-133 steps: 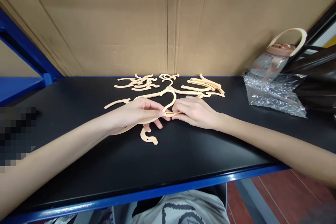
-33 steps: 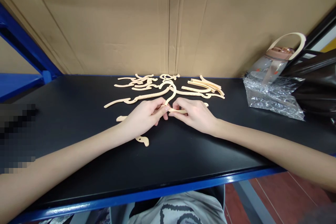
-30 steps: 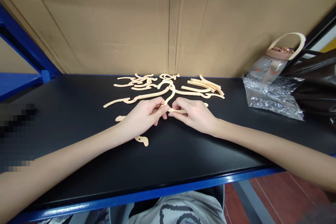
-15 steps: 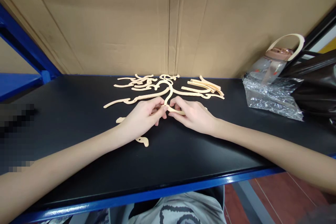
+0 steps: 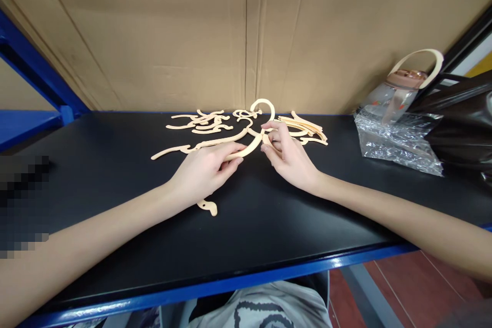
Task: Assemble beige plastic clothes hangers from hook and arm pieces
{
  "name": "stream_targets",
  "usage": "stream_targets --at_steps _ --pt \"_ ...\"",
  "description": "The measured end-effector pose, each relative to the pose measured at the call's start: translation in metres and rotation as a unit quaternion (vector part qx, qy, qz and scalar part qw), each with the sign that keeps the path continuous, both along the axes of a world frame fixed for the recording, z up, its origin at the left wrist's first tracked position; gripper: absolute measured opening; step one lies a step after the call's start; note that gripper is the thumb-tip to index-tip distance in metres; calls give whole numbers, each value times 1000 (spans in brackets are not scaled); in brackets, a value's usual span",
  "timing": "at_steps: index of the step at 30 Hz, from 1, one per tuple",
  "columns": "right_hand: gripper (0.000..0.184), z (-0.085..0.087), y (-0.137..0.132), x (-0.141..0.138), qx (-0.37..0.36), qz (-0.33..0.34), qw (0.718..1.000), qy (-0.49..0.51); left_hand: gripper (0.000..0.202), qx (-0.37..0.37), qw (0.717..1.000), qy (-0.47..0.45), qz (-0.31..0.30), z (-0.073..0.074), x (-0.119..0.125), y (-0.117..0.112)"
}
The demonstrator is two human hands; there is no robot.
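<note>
A cream plastic hanger (image 5: 265,107) stands raised off the black table (image 5: 115,205) between both hands, its hook pointing up and away. My left hand (image 5: 203,169) is closed on the hanger's left arm. My right hand (image 5: 288,156) pinches the hanger at its neck, just below the hook. Another assembled hanger (image 5: 196,145) lies flat behind my left hand. One small loose hook piece (image 5: 208,207) rests under my left wrist.
Loose cream hanger parts lie in piles at the back: curved pieces (image 5: 202,120) on the left, straight arms (image 5: 303,125) on the right. A clear bottle with a handle (image 5: 403,84) sits on a crinkled plastic bag (image 5: 395,138) beside dark sheeting. A cardboard wall (image 5: 246,31) stands behind.
Both hands have lifted the hanger and moved it away from me, so its hook now stands above the piles. My right hand has shifted up to the neck.
</note>
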State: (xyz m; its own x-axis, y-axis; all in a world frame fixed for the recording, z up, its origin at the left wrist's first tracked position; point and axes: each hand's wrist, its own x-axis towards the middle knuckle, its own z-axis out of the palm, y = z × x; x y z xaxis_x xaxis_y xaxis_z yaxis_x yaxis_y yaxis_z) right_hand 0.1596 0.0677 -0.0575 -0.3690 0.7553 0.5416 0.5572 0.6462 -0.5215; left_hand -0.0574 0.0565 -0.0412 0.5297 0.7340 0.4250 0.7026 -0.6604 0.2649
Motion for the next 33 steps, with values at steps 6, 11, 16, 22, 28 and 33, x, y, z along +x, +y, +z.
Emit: stream_targets --at_steps 6,11,16,22,28,33 --pt "35 2 4 4 79 -89 993 -13 27 30 999 -2 -38 -2 1 -3" --pt "26 5 4 7 249 -84 963 -60 27 32 998 -13 -44 -3 0 -5" --pt "18 8 -2 5 383 -10 905 -185 22 12 996 -28 -78 -5 1 -5" --pt "22 5 2 1 349 65 896 -267 22 34 996 -3 -78 -8 3 -3" --pt "23 4 6 3 318 47 905 -278 27 158 980 116 -26 -1 6 -7" --pt "21 4 6 4 254 14 930 -265 36 158 975 157 -22 1 6 -9"
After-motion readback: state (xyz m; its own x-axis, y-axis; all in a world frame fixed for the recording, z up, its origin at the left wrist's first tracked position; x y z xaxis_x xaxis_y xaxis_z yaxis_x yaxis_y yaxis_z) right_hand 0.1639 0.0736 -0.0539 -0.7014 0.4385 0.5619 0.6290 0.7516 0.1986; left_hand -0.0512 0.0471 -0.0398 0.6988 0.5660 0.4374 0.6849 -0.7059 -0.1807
